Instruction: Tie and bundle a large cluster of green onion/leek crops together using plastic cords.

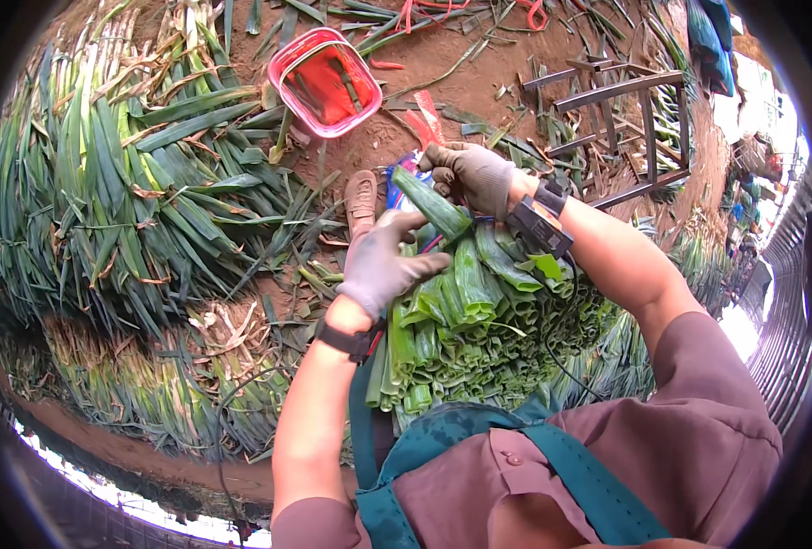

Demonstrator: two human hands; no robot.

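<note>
Left grip (pixel 380 263) loosely spread, right grip (pixel 479 176) farther forward with fingers (pixel 440 157) curled, both forearms (pixel 612 245) outstretched

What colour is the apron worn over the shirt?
Teal; the apron shows best in the head view.

No letters, numbers or signs can be read. The red ribbon (pixel 427 117), right of the red bucket (pixel 281 90) and a little lower, bears pale specks too small to make out as writing. The blue-and-white material (pixel 411 164), below and right of the bucket, is mostly covered, its pattern unclear.
</note>
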